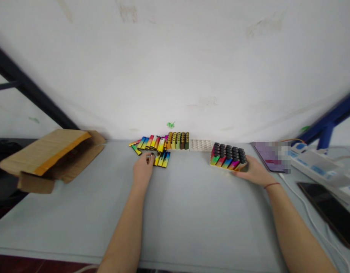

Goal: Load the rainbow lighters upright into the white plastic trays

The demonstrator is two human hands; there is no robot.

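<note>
My left hand (143, 168) is at the near edge of a loose pile of colourful lighters (152, 142). Its fingers are curled together around a lighter, of which only a small dark end shows. Just right of these fingers, several yellow and blue lighters (162, 160) lie flat on the table. My right hand (251, 170) grips the right side of a tray packed with upright lighters (227, 157), their black tops facing up. The tray's near side shows green, red, blue and purple lighter bodies.
Behind the pile stands a block of gold-topped lighters (178, 141), beside a white tray with holes (201, 145). An opened cardboard box (49, 155) sits left. At right are a lit phone (267, 155), a dark phone (328, 212), power strips (317, 167) and a white cable (302, 204).
</note>
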